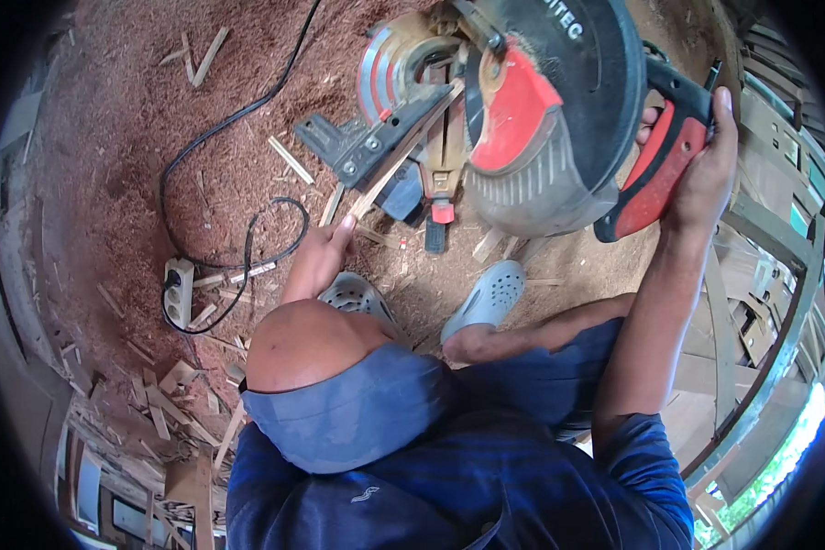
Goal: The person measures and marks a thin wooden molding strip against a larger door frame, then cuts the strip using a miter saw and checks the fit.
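Note:
My right hand (706,174) is wrapped round the red and black handle (662,174) of a miter saw (605,82). Its head is tilted up, with a black guard, a red panel and a clear lower blade cover (536,179). My left hand (319,257) grips the near end of a thin wooden strip (403,160), thumb on top. That strip lies along the dark metal fence (344,151), its far end close to the saw head. The blade itself is mostly hidden by the covers.
Reddish sawdust (110,119) covers the ground. A black cable (167,165) loops down to a white power socket block (179,291) at the left. Wood offcuts (170,403) lie scattered at lower left. Boards and a wooden frame (779,339) stand at the right. My feet wear pale clogs (490,293).

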Demonstrator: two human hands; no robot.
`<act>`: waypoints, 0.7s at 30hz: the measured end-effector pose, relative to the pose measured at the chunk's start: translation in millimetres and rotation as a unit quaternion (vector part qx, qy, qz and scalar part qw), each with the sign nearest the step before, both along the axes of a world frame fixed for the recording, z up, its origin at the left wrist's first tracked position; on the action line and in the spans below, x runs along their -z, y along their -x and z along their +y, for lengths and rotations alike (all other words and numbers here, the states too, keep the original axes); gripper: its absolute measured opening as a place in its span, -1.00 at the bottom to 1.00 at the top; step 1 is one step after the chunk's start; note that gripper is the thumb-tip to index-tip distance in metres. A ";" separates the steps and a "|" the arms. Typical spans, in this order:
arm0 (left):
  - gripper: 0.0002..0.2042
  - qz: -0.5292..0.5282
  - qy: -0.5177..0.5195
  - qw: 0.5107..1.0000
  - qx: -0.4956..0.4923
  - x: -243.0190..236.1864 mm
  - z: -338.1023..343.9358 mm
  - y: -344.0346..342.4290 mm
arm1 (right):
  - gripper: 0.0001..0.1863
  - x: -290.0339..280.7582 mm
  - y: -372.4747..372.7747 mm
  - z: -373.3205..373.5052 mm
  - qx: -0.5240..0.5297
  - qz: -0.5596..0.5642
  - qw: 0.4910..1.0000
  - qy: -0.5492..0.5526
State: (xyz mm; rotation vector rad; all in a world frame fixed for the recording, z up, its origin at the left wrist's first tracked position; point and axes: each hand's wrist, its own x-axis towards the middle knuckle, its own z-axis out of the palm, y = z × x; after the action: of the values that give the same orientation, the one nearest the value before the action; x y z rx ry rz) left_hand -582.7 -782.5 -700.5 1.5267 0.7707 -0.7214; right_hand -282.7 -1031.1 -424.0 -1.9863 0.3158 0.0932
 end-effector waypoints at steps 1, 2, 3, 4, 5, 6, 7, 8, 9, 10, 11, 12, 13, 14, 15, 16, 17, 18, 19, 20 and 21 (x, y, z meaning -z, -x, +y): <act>-0.35 0.002 -0.001 1.000 -0.003 2.0 0.3 -0.2 | -0.34 1.2 3.4 2.5 -0.003 0.002 1.000 -0.001; -0.35 0.008 0.004 1.000 0.001 3.3 0.9 0.1 | -0.32 1.1 8.4 5.0 0.005 0.002 1.000 0.029; -0.36 0.011 0.009 1.000 0.004 5.5 1.3 -1.5 | -0.30 0.0 12.4 7.2 0.013 -0.002 0.998 0.058; -0.51 -0.051 -0.037 0.998 0.027 9.9 1.7 -1.5 | -0.27 2.3 20.0 7.0 0.003 0.003 0.999 0.038; -0.51 -0.053 -0.039 0.998 0.023 10.4 2.4 -0.7 | -0.27 5.6 26.0 5.8 -0.001 0.000 0.999 0.036; -0.60 -0.023 -0.001 1.000 -0.001 -0.6 0.2 -11.4 | -0.26 13.6 31.2 0.6 0.007 -0.004 0.999 0.053; -0.61 0.008 0.033 0.999 -0.026 -10.9 1.6 -15.7 | -0.26 15.0 35.5 1.5 0.013 -0.008 0.998 0.065; -0.61 0.008 0.030 0.999 -0.029 -5.8 0.7 -18.1 | -0.41 12.3 37.2 6.3 0.004 -0.032 0.993 0.113; -0.59 -0.073 0.048 0.994 -0.058 -0.5 1.6 -24.0 | -0.41 10.6 36.6 7.1 0.001 -0.031 0.994 0.108; -0.53 -0.153 0.066 0.982 -0.085 1.6 2.5 -27.0 | -0.50 9.8 35.4 6.7 -0.026 -0.052 0.991 0.120; -0.53 -0.152 0.061 0.983 -0.085 1.1 2.1 -26.1 | -0.57 9.0 34.0 5.7 -0.052 -0.073 0.987 0.132; -0.55 -0.127 0.057 0.988 -0.067 -3.9 -1.4 -31.2 | -0.65 9.0 32.2 2.6 -0.053 -0.074 0.992 0.090; -0.56 -0.102 0.053 0.992 -0.049 -6.6 -4.1 -34.8 | -0.65 9.1 29.1 -1.5 -0.053 -0.074 0.992 0.088; -0.65 -0.130 0.053 0.989 -0.050 -0.9 -9.8 -29.1 | -0.65 9.1 25.6 -6.3 -0.078 -0.076 0.988 0.106; -0.65 -0.131 0.053 0.989 -0.047 4.8 -16.7 -28.4 | -0.66 6.8 23.1 -11.1 -0.101 -0.079 0.984 0.126; -0.67 -0.143 0.038 0.987 -0.058 9.5 -21.6 -27.2 | -0.66 6.8 20.1 -13.3 -0.100 -0.079 0.984 0.123; -0.70 -0.154 0.023 0.985 -0.070 15.3 -25.0 -24.4 | -0.65 6.9 16.9 -14.5 -0.123 -0.088 0.982 0.110; -0.74 -0.199 -0.072 0.976 -0.051 15.0 -29.7 -27.4 | -0.63 5.8 13.0 -17.2 -0.144 -0.098 0.980 0.101; -0.74 -0.202 -0.070 0.976 -0.050 14.3 -30.2 -28.8 | -0.63 3.4 8.3 -17.6 -0.143 -0.101 0.979 0.102; -0.75 -0.193 -0.100 0.975 -0.046 13.5 -29.6 -29.4 | -0.61 -0.1 1.9 -15.9 -0.153 -0.092 0.979 0.102; -0.75 -0.181 -0.128 0.974 -0.039 7.9 -30.0 -30.7 | -0.59 -3.9 -3.9 -15.5 -0.161 -0.080 0.978 0.102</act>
State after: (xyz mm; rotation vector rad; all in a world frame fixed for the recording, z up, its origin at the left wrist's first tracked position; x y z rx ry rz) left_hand -552.0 -812.5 -708.4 1.7848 0.6589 -0.2766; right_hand -278.8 -1046.6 -420.1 -2.2201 -0.1072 0.1080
